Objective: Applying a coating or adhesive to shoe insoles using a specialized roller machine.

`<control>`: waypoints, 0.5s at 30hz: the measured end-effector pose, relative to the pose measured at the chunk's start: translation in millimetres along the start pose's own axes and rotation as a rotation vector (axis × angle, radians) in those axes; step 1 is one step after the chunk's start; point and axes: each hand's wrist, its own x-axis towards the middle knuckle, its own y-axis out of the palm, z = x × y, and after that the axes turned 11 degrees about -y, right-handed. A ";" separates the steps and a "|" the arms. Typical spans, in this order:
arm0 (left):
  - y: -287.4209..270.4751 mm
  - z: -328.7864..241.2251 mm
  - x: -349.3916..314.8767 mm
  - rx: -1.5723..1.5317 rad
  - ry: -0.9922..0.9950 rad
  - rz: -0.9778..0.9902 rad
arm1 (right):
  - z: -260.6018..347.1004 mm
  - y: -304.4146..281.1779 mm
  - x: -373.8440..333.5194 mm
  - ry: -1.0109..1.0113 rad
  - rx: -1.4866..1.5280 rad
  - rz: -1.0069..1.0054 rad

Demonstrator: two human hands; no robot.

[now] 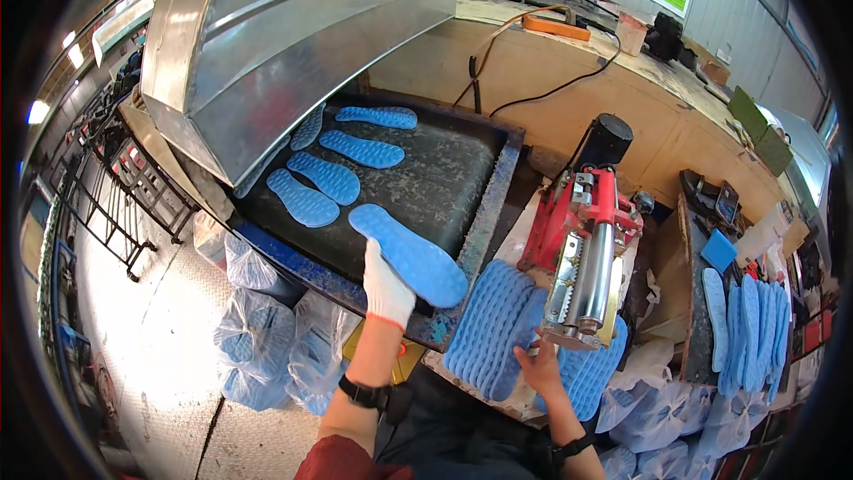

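My left hand [388, 289], in a white glove, grips a blue dimpled insole [413, 253] by its near-left edge and holds it over the front of the dark belt [435, 160]. Several more blue insoles [324, 176] lie flat on that belt, some partly beneath the metal hood [302, 27]. My bare right hand [540, 366] is at the right end of a row of upright insoles [489, 329], its thumb and fingers closed on the edge of the end insole [522, 351]. The fingertips are partly lost against the machine.
A red roller machine [582, 240] with a black motor stands just beyond my right hand. Another row of insoles [595, 369] sits beneath it. Hanging insoles [751, 329] are at the far right. Filled plastic bags [253, 338] stand on the floor; an orange power strip [555, 28] lies behind.
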 end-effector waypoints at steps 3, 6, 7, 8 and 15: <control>-1.1 -10.6 30.4 0.024 0.032 0.001 | -16.5 3.9 -9.4 0.294 0.203 0.072; -23.9 -27.8 55.9 0.039 0.029 -0.003 | 5.5 -5.7 8.4 0.550 0.421 0.081; -31.4 -34.4 61.5 0.062 -0.004 0.036 | 6.2 -4.8 9.9 0.565 0.410 0.066; -25.0 -34.5 52.0 0.388 0.158 -0.138 | -2.3 -4.1 8.7 0.610 0.598 0.010; 17.5 33.7 -88.4 1.351 0.223 0.163 | 12.1 -56.3 6.6 0.746 1.218 -0.066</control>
